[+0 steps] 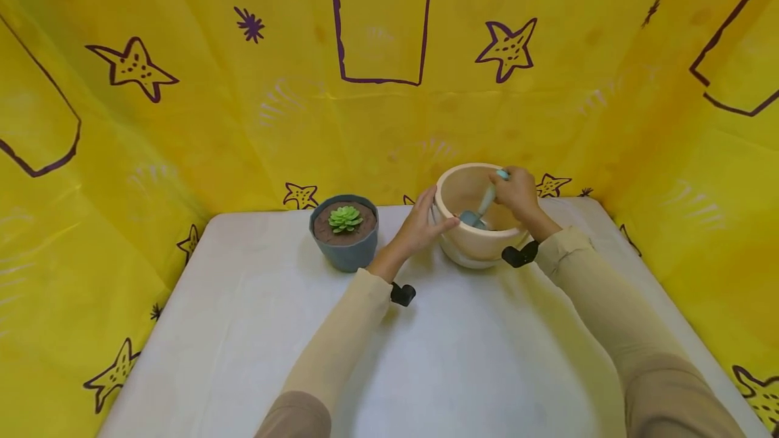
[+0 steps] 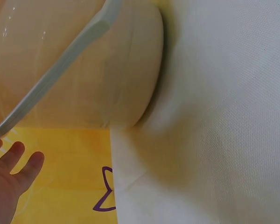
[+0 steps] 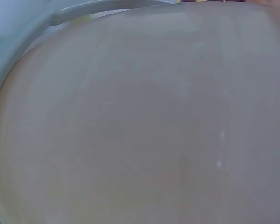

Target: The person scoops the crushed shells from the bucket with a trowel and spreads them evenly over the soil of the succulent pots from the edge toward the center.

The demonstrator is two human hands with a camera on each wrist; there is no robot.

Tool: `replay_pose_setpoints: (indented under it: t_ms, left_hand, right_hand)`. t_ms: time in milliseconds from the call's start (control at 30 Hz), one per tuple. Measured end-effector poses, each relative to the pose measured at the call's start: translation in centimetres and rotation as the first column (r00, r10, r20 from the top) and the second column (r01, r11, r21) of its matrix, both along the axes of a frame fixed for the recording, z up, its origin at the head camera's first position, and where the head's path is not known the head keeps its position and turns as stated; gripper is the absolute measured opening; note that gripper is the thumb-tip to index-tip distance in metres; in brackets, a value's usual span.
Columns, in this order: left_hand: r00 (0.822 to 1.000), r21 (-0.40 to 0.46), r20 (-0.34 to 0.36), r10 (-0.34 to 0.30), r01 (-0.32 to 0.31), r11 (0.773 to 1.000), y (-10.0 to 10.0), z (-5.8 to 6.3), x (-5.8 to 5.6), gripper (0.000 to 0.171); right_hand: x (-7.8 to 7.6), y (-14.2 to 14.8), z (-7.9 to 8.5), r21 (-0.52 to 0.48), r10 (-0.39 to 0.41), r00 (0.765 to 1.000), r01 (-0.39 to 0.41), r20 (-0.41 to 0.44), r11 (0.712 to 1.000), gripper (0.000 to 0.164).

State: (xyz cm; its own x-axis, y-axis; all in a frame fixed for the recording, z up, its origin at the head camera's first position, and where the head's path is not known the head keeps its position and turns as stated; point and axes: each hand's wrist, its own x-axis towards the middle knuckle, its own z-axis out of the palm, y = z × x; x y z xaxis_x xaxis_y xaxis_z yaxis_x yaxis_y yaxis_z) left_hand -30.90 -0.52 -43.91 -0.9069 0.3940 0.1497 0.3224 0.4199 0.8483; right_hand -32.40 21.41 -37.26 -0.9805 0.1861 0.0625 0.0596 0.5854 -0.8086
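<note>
A cream bucket (image 1: 471,247) stands at the back of the table, right of centre. My right hand (image 1: 518,196) reaches over its rim and grips the pale green handle of a small toy shovel (image 1: 487,200), whose blue-grey blade is down inside the bucket. My left hand (image 1: 416,230) rests against the bucket's left side, fingers extended and thumb at the rim. In the left wrist view, the bucket's grey carrying handle (image 2: 60,70) slants across the wall above the fingers (image 2: 30,170). The bucket's wall (image 3: 140,116) fills the right wrist view and hides the shovel.
To the left of the bucket stands a blue-grey pot (image 1: 348,255) with brown soil and a green succulent (image 1: 345,219). A white cloth covers the table (image 1: 255,343). Yellow patterned curtain (image 1: 280,127) hangs around the back and sides.
</note>
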Motion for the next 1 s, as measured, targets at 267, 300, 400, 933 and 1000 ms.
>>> replay_pose_setpoints:
  t_ms: [267, 300, 400, 933, 1000]
  left_hand:
    - [1.0, -0.014, -0.006, 0.002, -0.002, 1.0, -0.1, 0.04, -0.1, 0.096]
    - [1.0, -0.017, -0.004, 0.004, -0.005, 1.0, -0.14, 0.04, -0.05, 0.096]
    - [1.0, -0.023, -0.003, 0.005, -0.005, 1.0, -0.21, 0.09, 0.04, 0.096]
    - [1.0, -0.034, 0.008, 0.002, -0.002, 0.999, 0.07, 0.56, -0.14, 0.095]
    - [1.0, -0.044, 0.018, 0.008, -0.008, 0.999, 0.03, 0.45, -0.13, 0.096]
  right_hand:
    - [-0.05, -0.07, 0.3, -0.109, -0.023, 0.998, 0.029, 0.063, 0.994, 0.041]
    - [-0.01, 0.0, 0.26, -0.102, -0.017, 0.998, 0.024, 0.067, 0.995, 0.04]
    - [0.13, 0.22, 0.07, -0.062, 0.006, 0.998, -0.001, 0.07, 0.998, 0.039]
    - [-0.59, 0.27, 0.35, -0.256, 0.002, 0.995, 0.025, 0.103, 0.966, 0.043]
    - [-0.54, 0.3, 0.35, -0.244, 0.022, 0.993, 0.007, 0.114, 0.97, 0.043]
